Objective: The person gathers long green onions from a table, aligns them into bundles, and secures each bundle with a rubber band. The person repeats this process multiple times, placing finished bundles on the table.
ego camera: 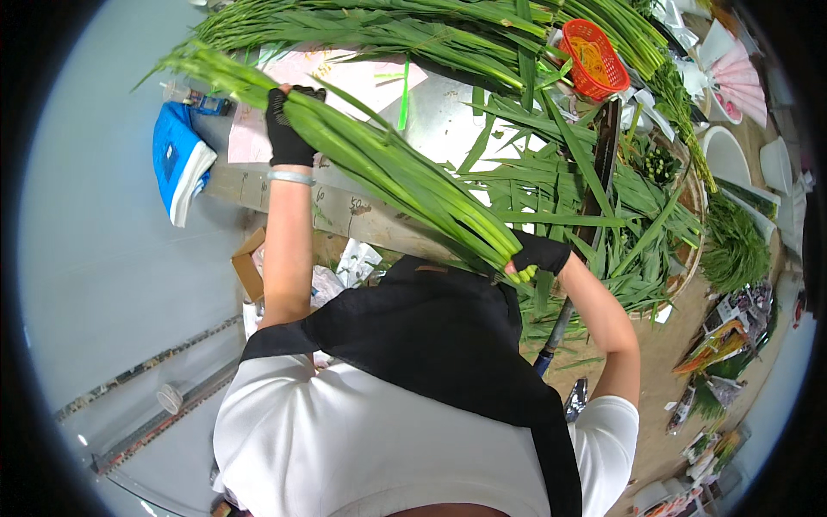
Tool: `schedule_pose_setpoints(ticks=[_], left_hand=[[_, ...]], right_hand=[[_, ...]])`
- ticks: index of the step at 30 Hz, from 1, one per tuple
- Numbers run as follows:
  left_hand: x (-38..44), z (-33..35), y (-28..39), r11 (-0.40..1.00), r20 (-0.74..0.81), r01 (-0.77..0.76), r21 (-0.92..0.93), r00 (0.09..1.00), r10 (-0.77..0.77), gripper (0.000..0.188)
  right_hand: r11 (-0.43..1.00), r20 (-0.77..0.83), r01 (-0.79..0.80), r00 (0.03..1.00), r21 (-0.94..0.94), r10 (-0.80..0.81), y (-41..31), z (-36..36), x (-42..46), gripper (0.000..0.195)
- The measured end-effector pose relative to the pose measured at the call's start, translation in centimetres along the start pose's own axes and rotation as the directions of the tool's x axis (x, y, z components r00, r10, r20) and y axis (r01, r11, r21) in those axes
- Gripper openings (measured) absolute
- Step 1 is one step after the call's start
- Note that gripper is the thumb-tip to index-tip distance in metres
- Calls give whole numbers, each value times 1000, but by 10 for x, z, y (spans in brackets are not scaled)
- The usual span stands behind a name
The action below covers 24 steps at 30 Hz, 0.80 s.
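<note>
A long bunch of green leafy flower stems [400, 168] slants across the metal worktable's front edge, its tips at the upper left. Near the tips, my left hand [294, 126], in a black fingerless glove, is closed around the bunch. Gloved the same way, my right hand [536, 253] grips the cut stem ends at the lower right. More long stems [387, 39] lie along the back of the table. Loose stripped leaves [536, 174] are heaped on the right side. Handwritten marks and numbers run along the table's front edge [381, 226].
A red plastic basket [591, 61] of rubber bands stands at the back right. A dark metal bar [601, 168] crosses the leaf heap beside a round woven basket [694, 258]. Pink paper [249, 132] and a blue package [177, 158] are at the left. Wrapped bouquets [730, 329] lie on the floor.
</note>
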<state>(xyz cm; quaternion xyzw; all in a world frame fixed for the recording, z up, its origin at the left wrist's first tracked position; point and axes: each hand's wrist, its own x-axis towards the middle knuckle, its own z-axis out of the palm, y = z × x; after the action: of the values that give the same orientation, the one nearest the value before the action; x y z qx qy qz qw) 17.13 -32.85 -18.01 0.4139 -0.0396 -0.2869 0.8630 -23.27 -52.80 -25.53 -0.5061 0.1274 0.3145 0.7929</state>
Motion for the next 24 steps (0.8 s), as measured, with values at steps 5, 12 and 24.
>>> schedule_pose_setpoints(ticks=[5, 12, 24], left_hand=[[-29, 5, -42, 997, 25, -15, -74, 1000, 17, 18], [-80, 5, -103, 947, -15, 155, -280, 986, -165, 20], [-123, -60, -176, 870, -107, 291, -398, 927, -359, 21]], right_hand=[[990, -22, -8, 1000, 140, 11, 25, 7, -43, 68], [986, -69, -58, 995, 159, 70, 63, -10, -101, 76], [955, -69, -284, 954, 92, 290, 91, -33, -119, 80]])
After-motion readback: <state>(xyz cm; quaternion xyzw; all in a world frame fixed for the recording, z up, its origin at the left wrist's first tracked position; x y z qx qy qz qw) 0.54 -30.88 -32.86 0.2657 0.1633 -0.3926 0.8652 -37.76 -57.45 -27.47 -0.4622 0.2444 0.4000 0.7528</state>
